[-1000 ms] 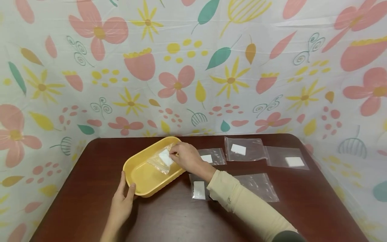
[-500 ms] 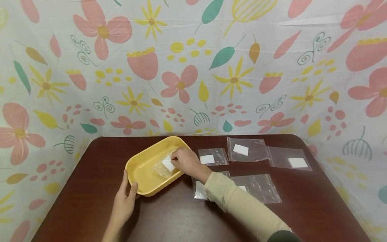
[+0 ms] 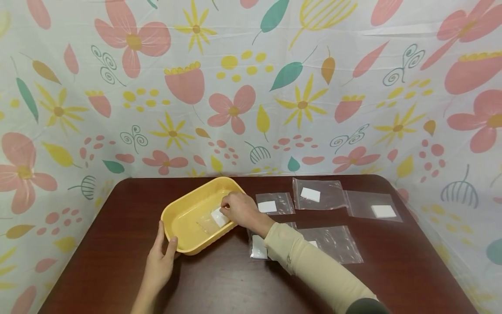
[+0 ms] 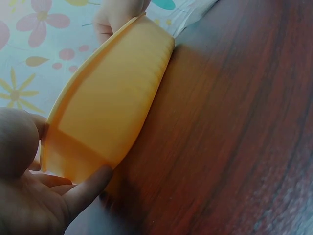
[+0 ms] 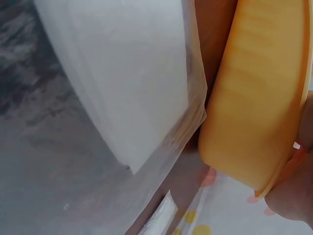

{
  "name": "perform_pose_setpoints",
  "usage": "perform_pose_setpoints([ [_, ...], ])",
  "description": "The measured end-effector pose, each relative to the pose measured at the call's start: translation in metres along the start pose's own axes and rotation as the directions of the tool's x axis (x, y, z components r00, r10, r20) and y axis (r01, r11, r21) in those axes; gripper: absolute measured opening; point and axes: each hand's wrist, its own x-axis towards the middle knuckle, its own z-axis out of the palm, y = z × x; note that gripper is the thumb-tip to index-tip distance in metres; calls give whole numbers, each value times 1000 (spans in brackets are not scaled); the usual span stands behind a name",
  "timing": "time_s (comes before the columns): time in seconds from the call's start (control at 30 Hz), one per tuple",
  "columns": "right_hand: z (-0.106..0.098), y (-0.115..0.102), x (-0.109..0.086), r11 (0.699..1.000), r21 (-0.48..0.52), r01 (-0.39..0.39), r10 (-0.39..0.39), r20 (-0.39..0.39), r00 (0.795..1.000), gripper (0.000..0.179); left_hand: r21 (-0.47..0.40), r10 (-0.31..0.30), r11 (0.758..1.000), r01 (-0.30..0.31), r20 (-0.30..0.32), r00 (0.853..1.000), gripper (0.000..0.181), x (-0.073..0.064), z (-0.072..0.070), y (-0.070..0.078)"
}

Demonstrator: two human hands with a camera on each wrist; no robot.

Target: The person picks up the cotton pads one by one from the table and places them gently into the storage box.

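A yellow plastic tray sits at an angle on the table. At its near left end my left hand grips the rim and wall, thumb on the near side; the left wrist view shows its thumb against the outer wall. Inside the tray's right part lies a small clear zip bag with a white rectangular piece in it. My right hand reaches over the rim and pinches that bag's upper right part, its fingertips partly hidden. Under the right forearm, another bagged white piece looms close in the right wrist view.
Several clear zip bags with white pieces lie right of the tray: a small bag, a back bag, a far right bag, and a near bag partly under the sleeve. A flowered cloth hangs behind the table.
The bag in my right hand has come down and lies lower and flatter in the tray. The right hand has dropped slightly; the left hand keeps its hold. The head view has shifted a little.
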Motion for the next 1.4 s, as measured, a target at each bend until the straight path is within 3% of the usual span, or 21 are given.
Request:
perform_pose_setpoints([
  [0.37,-21,0,-20,991,86,103,-97,-68,993,16,48,-26,999,26,16,1000,72,-2,-2,6],
  [0.7,-48,21,-71,977,156,144,-116,-181,977,17,45,7,999,-8,9,1000,71,-6,-3,4],
  [0.93,-59,52,-113,988,134,74,-43,-222,974,21,26,28,999,-29,2,1000,70,-5,-2,6],
  [1.23,-59,102,-181,971,234,50,30,-328,944,23,29,-3,1000,3,6,1000,69,-7,-2,5],
  [1.4,-62,131,-225,969,244,-41,125,-342,931,25,24,-2,1000,2,5,1000,69,-6,-1,4],
])
